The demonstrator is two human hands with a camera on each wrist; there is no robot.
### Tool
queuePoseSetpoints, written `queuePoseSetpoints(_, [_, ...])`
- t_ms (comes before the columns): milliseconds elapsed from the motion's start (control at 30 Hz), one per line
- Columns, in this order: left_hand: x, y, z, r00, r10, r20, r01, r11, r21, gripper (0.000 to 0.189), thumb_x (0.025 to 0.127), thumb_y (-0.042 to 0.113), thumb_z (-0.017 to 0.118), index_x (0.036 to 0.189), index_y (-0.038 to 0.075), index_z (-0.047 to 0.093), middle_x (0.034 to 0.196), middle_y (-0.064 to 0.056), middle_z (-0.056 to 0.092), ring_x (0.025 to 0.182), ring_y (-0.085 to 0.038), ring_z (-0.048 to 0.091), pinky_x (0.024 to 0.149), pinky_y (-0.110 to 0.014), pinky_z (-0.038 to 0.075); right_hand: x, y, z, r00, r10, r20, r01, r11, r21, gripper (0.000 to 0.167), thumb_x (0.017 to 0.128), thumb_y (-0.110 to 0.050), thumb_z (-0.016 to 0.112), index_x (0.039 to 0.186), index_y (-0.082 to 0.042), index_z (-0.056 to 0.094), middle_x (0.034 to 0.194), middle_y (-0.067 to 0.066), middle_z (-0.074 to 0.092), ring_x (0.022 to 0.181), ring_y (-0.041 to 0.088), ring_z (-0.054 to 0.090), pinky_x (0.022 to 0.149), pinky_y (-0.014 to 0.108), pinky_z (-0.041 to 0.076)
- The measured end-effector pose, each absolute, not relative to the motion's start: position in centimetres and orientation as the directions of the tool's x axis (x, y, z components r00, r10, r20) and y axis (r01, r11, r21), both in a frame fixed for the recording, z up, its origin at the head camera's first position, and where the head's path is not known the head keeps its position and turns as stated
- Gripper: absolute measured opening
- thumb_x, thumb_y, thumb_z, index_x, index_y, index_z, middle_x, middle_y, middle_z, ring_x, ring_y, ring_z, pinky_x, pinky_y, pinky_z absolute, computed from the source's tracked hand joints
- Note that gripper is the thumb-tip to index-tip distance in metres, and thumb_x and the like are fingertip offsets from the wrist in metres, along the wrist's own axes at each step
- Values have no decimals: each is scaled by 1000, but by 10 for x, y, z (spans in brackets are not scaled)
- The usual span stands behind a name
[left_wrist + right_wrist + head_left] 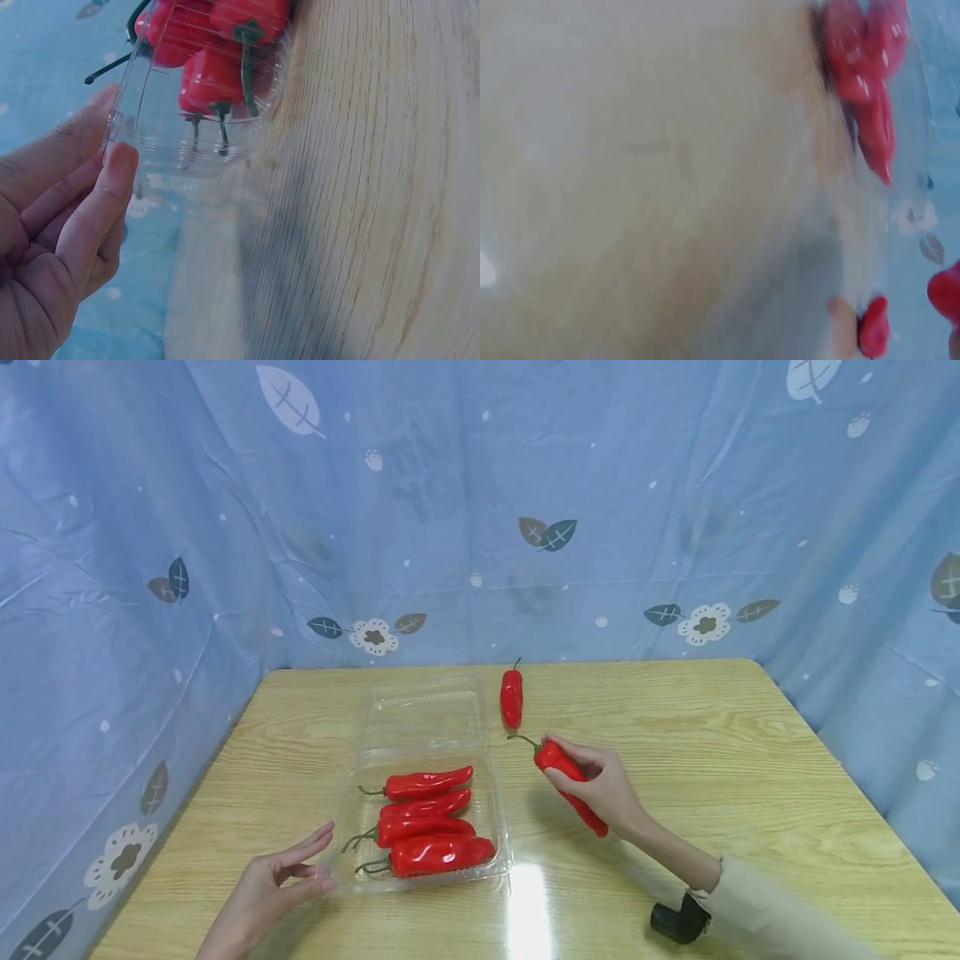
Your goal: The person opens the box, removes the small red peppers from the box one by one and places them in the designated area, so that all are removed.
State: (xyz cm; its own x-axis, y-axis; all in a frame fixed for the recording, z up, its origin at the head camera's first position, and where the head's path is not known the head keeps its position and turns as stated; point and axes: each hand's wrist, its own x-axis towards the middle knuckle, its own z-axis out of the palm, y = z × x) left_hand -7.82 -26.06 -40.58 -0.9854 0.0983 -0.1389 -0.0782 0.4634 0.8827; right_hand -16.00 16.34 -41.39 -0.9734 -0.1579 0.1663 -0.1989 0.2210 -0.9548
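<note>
My right hand [600,781] grips a red chili pepper [564,762] above the table, its green stem pointing back and left. An open clear plastic clamshell box [500,852] lies left of it, lid folded back. Several red peppers [442,856] lie side by side in its base, stems mostly to the left. At the box's left edge, my left hand [270,885] holds the rim between thumb and index finger; the left wrist view shows these fingertips [120,156] at the rim. The right wrist view is blurred, with the held pepper [946,292] only partly visible at its right edge.
Another red pepper [512,699] lies on the wooden table [675,718] behind the held one, right of the lid [423,718]. A blue patterned curtain [465,510] hangs around the table's back and sides. A black device [678,920] is at the right sleeve.
</note>
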Motion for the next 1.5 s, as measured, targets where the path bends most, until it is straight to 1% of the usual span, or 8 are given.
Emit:
queuePoseSetpoints(167, [-78,-262,-407,-985,103,-137,-74,463,883,57,79,9,77,130,-4,55,123,32,47,82,-7,60,73,-20,52,-152,152,-422,-996,67,52,-41,165,-985,48,86,-17,73,132,-13,60,121,14,64,91,18,58,68,25,53])
queuePoseSetpoints(433, [-80,-262,-409,-986,107,-131,-68,456,888,55,80,6,76,130,-4,54,121,36,45,81,-6,61,72,-19,52,-144,130,-430,-971,226,-72,76,8,-997,52,85,-18,75,133,-11,58,129,13,60,105,19,62,76,22,53])
queuePoseSetpoints(533, [-80,-261,-409,-987,93,-129,-73,456,887,55,80,5,76,129,-4,55,122,35,46,81,-7,61,71,-20,52,-143,120,-433,-966,243,-89,95,14,-995,53,85,-20,75,133,-9,57,129,15,59,111,25,61,80,24,53])
queuePoseSetpoints(700, [-80,-262,-409,-989,102,-108,-51,448,892,54,80,5,76,128,-6,55,121,35,46,81,-7,61,71,-20,53,-142,105,-438,-965,234,-115,122,14,-992,54,85,-17,74,134,-5,55,129,18,59,116,31,57,88,34,51])
queuePoseSetpoints(933, [-81,-264,-410,-982,151,-117,-41,431,901,55,83,6,74,131,-7,51,121,38,44,83,-6,61,73,-20,52,-148,91,-442,-963,229,-141,143,-6,-990,55,85,-12,74,134,-2,53,128,21,58,116,33,56,93,39,48])
queuePoseSetpoints(1067, [-81,-264,-409,-981,142,-134,-61,428,902,55,83,7,74,131,-6,51,121,38,44,83,-6,60,73,-20,52,-153,85,-442,-963,224,-151,162,31,-986,57,86,-14,73,137,-3,51,133,20,55,121,34,52,98,44,44])
queuePoseSetpoints(1367, [-81,-262,-405,-975,111,-194,-127,439,890,58,81,12,76,133,-2,53,122,35,46,86,-9,59,75,-22,52,-162,81,-448,-961,228,-159,177,62,-982,58,85,-11,73,138,-4,50,134,20,54,122,34,50,100,45,42])
queuePoseSetpoints(1500, [-80,-263,-406,-975,124,-184,-112,438,892,58,82,12,75,133,-3,52,123,35,45,86,-8,59,76,-21,52,-167,83,-450,-961,238,-141,171,110,-979,57,85,-9,73,137,-1,50,134,22,53,122,36,50,100,46,42])
